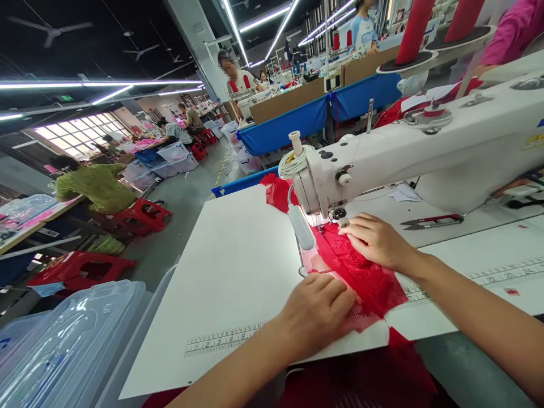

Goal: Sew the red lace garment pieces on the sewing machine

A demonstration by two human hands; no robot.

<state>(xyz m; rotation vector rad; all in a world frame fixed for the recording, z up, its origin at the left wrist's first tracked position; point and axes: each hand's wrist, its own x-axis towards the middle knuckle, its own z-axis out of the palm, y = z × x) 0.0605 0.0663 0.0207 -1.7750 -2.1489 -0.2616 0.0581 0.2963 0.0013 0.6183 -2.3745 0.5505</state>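
Red lace fabric (355,263) spread under needle end of sewing machine (391,139). Left hand (321,311) laid on fabric in front of machine; fingers curled, pinch cannot be told. Right hand (376,239) held just beside machine's needle end, fingers drawn together; grip partly hidden, cannot be told. Snips (442,221) laid below machine's arm.

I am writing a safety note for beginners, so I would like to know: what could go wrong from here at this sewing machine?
The right hand is close to the presser foot, so a finger could perhaps get caught there. The red lace fabric looks rumpled near that hand, so it might feed unevenly or pucker. The snips lie with their blades toward the right hand, which might brush them if it moved back.
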